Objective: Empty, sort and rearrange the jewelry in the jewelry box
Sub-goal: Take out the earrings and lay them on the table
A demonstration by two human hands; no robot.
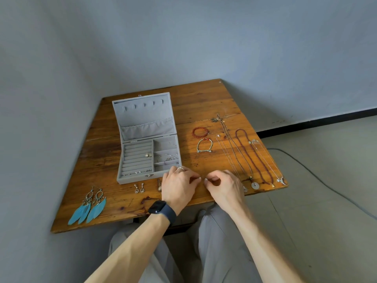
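jewelry box (142, 115) is open on the wooden table (204, 99), left of centre, lid stood up. small pieces (148, 154) are seen in the ring rolls, a thin bangle (166, 157) in a right compartment. feather earrings (87, 207) and drop earrings (139, 188) are laid at the front, two bracelets (204, 145) and a row of necklaces (253, 158) at the right. left hand (179, 184) and right hand (222, 184) are held fingertips together just right of the box, curled as in a pinch; what is pinched, if anything, cannot be told.

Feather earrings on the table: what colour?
The feather earrings are turquoise blue, seen in the head view.
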